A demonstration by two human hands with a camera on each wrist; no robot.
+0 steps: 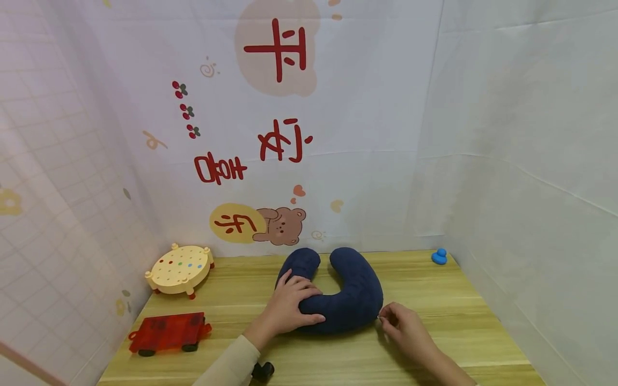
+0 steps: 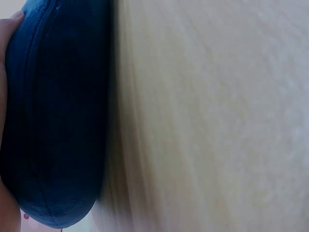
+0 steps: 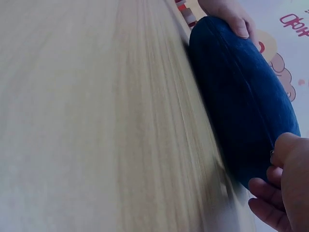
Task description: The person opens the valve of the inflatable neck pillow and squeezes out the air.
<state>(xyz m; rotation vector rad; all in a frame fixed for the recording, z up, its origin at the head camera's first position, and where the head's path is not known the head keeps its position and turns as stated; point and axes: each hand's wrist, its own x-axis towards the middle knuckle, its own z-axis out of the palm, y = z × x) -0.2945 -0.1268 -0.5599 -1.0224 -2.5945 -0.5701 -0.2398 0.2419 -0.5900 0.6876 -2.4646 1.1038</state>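
Note:
A navy U-shaped neck pillow [image 1: 354,300] lies on the wooden table [image 1: 458,321], its open ends pointing to the back wall. My left hand [image 1: 289,305] lies over the pillow's left arm, fingers curved across the top and thumb along the near side. The right wrist view shows those fingers [image 3: 231,14] hooked over the pillow [image 3: 241,106]. My right hand [image 1: 401,324] pinches a small metal zipper pull [image 1: 380,320] at the pillow's right edge. The left wrist view is filled by the pillow's seam side [image 2: 58,121] and blurred table.
A round yellow toy table [image 1: 180,266] stands at the back left and a red toy wagon [image 1: 166,332] lies in front of it. A small blue duck [image 1: 439,256] sits in the back right corner. A small black object [image 1: 263,371] lies at the front edge. Printed cloth walls close three sides.

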